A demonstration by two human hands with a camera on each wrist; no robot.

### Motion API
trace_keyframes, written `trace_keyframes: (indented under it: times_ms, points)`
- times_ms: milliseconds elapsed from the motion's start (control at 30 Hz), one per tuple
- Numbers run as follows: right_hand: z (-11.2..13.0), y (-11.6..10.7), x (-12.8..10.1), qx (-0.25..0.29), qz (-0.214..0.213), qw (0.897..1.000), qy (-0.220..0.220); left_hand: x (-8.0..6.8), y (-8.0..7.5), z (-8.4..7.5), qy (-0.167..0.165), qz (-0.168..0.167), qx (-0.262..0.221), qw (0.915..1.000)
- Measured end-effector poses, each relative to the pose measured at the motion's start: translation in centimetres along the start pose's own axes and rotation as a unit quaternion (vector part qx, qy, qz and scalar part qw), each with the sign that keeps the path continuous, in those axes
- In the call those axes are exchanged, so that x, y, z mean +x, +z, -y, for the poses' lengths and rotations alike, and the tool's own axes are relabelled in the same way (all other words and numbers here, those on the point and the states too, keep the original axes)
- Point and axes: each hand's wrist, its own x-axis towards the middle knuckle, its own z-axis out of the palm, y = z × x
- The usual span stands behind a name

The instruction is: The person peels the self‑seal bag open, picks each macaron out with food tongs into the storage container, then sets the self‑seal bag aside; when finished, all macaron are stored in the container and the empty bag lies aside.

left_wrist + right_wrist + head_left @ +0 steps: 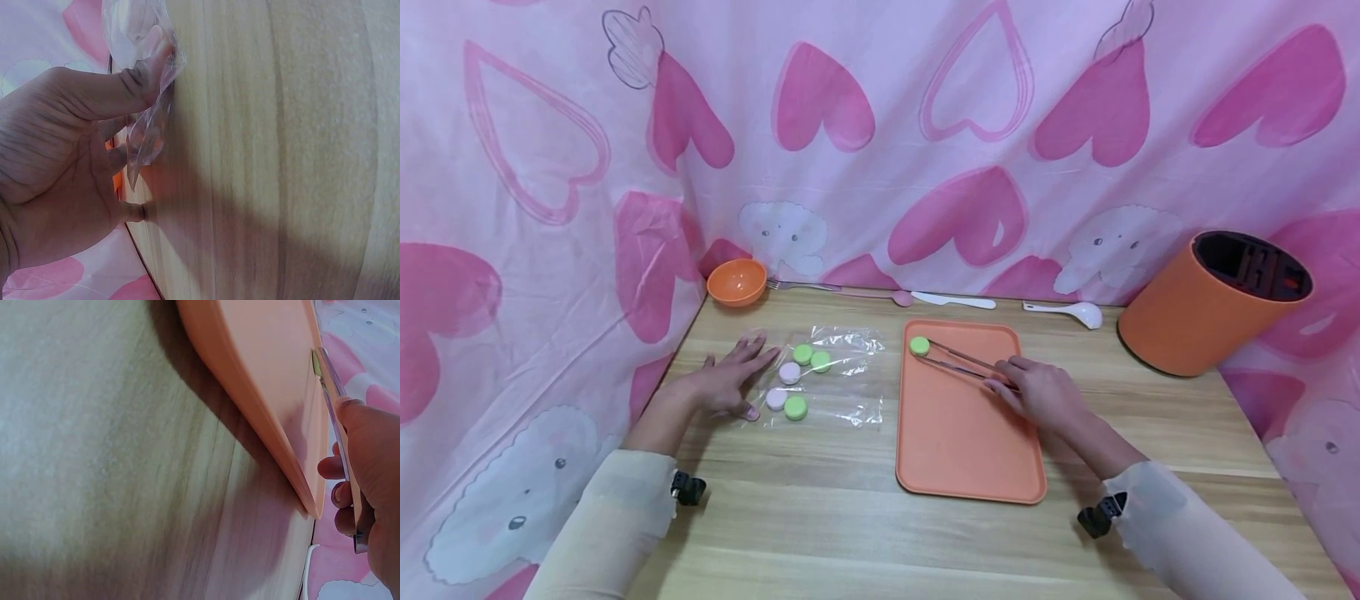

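My left hand (730, 385) rests with spread fingers on the left edge of a clear plastic bag (850, 409). The bag's crumpled edge shows under the thumb in the left wrist view. Three green macaron-like discs (796, 407) and two pale pink ones (789, 372) lie at the bag; whether inside or on top, I cannot tell. My right hand (1037, 390) grips metal tongs (958, 356) above an orange tray (967, 442). Between the tong tips is another green disc (919, 346), at the tray's far left corner; whether it touches the tray is unclear.
An orange bowl (737, 282) stands at the back left. Along the back edge lie a fork (805, 286), a pink spoon (901, 297), a white knife (955, 301) and a white ladle (1084, 314). An orange knife block (1202, 308) stands at right. Heart-patterned cloth (850, 200) borders the table.
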Motion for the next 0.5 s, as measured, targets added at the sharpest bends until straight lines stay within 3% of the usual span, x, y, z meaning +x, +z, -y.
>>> trace_keyframes:
  times_ms: [500]
  points:
    - [-0.4,-1.4,-0.7,0.008,0.047,0.998,0.046,0.1,0.1,0.2,0.003,-0.001,0.0,1.0]
